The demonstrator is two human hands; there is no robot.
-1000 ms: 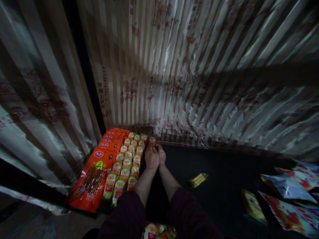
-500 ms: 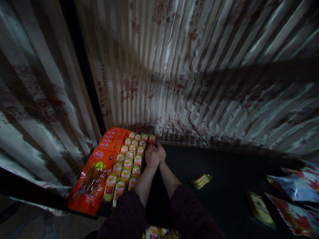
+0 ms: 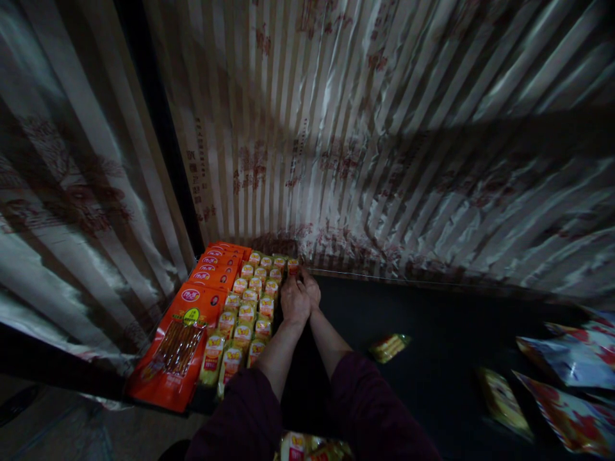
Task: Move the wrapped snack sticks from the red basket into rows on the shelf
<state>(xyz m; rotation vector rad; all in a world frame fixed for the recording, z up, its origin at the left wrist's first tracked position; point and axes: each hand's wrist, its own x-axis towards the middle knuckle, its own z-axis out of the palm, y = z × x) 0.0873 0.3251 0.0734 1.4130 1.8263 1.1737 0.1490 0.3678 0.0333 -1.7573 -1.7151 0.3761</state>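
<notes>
Grip: left hand [image 3: 294, 301] and right hand [image 3: 312, 291] press together, fingers meeting at the near end of a packet [image 3: 293, 266]; they hide each other, so how far open either is, or whether it clasps, I cannot tell.
Packet: at the bench's back edge, at the right end of the farthest row.
Rows: small packets [image 3: 246, 312], glossy clear film, rounded and plump, set close together.
Orange bags [image 3: 182, 326]: flat, smooth plastic, overlapping, left of the rows; the front one has a window onto thin brown sticks.
Bench [image 3: 432, 320]: matt black, bare just right of the hands; farther over, a loose packet [image 3: 390, 347], then pale, crinkled bags [image 3: 567, 358].
Back: striped, rippled sheet [image 3: 336, 160], close behind the packet.
Change: over the last second the packet has come nearer its row; the hands stay at it.
</notes>
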